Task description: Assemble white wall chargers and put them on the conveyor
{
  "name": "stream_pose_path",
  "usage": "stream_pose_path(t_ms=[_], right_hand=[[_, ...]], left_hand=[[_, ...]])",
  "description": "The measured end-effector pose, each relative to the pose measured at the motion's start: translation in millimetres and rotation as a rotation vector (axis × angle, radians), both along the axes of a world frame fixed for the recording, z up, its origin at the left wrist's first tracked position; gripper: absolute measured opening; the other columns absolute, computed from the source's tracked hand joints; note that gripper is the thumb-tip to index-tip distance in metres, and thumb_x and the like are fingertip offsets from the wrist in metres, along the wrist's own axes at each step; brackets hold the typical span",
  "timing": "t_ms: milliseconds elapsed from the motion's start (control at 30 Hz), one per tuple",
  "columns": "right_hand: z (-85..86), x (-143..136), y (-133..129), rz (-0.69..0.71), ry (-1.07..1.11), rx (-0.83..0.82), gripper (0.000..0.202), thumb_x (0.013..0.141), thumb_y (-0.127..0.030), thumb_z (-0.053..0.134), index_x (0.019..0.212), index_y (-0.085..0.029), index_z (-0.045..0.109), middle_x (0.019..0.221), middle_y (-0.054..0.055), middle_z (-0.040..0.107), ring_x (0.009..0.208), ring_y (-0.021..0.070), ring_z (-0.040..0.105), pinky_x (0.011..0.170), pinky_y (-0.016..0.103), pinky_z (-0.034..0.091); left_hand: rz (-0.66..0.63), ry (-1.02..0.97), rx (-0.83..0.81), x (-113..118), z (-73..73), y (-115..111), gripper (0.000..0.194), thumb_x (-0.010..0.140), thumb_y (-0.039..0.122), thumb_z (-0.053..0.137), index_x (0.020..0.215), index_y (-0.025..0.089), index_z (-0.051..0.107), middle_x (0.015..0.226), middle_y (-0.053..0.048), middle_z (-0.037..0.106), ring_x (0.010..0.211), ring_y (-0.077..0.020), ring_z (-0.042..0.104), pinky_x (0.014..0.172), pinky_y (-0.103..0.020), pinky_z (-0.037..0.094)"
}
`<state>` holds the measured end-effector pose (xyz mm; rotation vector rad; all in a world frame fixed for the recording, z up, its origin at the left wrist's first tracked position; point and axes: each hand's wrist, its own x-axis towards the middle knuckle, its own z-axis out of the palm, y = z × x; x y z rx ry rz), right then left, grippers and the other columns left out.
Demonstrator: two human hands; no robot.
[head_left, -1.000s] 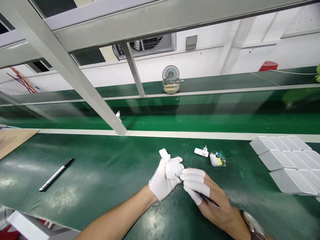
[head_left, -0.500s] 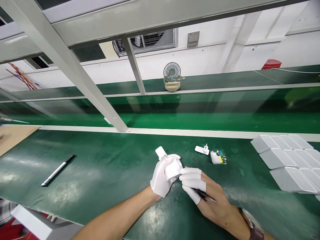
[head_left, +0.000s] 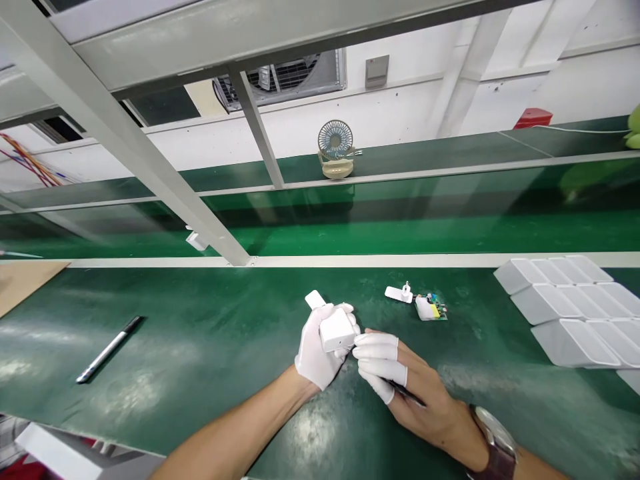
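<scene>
The left hand (head_left: 315, 360), in a white cloth glove, was closed around a small white plastic box-shaped case (head_left: 336, 328), raised over the dark green table top (head_left: 225, 333). A flat white plastic piece (head_left: 315, 299) stuck out above this hand; whether it was joined to the case, I cannot tell. The right hand (head_left: 417, 383), with white finger covers, held a thin dark pen-like tool (head_left: 409, 395), its fingertips at the case's right edge; the tool's tip was hidden. The step in hand seemed to be working on that edge. The next move, I judge, called for a firm left hold and light pressure. A green circuit board (head_left: 433, 309) lay beyond.
</scene>
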<state>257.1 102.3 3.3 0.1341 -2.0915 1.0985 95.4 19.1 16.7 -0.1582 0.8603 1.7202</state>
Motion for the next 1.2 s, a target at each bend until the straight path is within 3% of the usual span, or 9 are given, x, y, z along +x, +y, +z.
stream_pose_path(t_ms=[333, 700, 967, 1200], right_hand=[[6.6, -0.3, 1.9, 0.006, -0.013, 0.026, 0.050, 0.089, 0.004, 0.058, 0.133, -0.018, 0.057, 0.121, 0.012, 0.068, 0.124, 0.0253, 0.059, 0.109, 0.053, 0.050], [1.0, 3.5, 3.1, -0.016, -0.022, 0.167, 0.056, 0.084, 0.006, 0.053, 0.136, -0.014, 0.054, 0.124, 0.014, 0.067, 0.131, 0.0288, 0.055, 0.113, 0.058, 0.045], [-1.0, 2.0, 0.3, -0.016, -0.018, 0.127, 0.054, 0.086, 0.005, 0.056, 0.135, -0.017, 0.055, 0.122, 0.012, 0.069, 0.128, 0.0279, 0.058, 0.114, 0.060, 0.043], [5.2, -2.6, -2.1, 0.041, 0.004, -0.077, 0.047, 0.089, 0.004, 0.058, 0.129, -0.021, 0.060, 0.119, 0.009, 0.071, 0.119, 0.0235, 0.064, 0.111, 0.050, 0.049]], left_hand=[[-0.075, -0.013, 0.026, -1.2, -4.6, -1.1, 0.031, 0.089, 0.037, 0.055, 0.097, 0.009, 0.066, 0.074, -0.007, 0.064, 0.051, -0.0124, 0.059, 0.031, -0.016, 0.034], [-0.013, 0.082, 0.002, 4.4, -6.3, 0.3, 0.030, 0.085, 0.035, 0.059, 0.096, 0.008, 0.068, 0.075, -0.007, 0.065, 0.055, -0.0143, 0.062, 0.032, -0.016, 0.035], [0.047, 0.194, -0.023, 10.3, -2.7, -1.3, 0.031, 0.080, 0.036, 0.065, 0.095, 0.009, 0.069, 0.071, -0.006, 0.066, 0.049, -0.0118, 0.057, 0.033, -0.016, 0.030], [0.084, 0.293, -0.053, 13.7, -7.6, -5.9, 0.031, 0.079, 0.037, 0.068, 0.092, 0.010, 0.069, 0.065, -0.005, 0.065, 0.045, -0.0101, 0.053, 0.034, -0.016, 0.027]])
